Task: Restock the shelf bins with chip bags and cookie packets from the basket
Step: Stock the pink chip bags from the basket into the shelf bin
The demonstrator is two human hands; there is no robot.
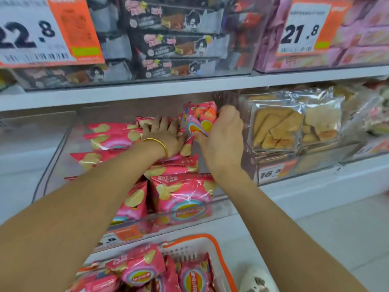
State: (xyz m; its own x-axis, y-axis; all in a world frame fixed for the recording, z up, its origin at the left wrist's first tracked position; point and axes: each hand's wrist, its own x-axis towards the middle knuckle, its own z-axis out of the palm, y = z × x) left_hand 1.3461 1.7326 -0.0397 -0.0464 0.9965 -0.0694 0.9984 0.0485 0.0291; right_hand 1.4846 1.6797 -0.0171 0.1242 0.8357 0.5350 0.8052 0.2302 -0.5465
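A clear shelf bin holds several pink chip bags, some lying flat and some upright at the front. My left hand, with a gold bangle on the wrist, presses flat on the bags at the back of the bin. My right hand grips one pink chip bag upright at the bin's back right corner. Below, an orange-rimmed white basket holds more pink chip bags.
To the right, a second clear bin holds clear packets of cookies. The shelf above carries dark snack boxes and pink boxes behind price cards. A white shoe stands on the pale floor beside the basket.
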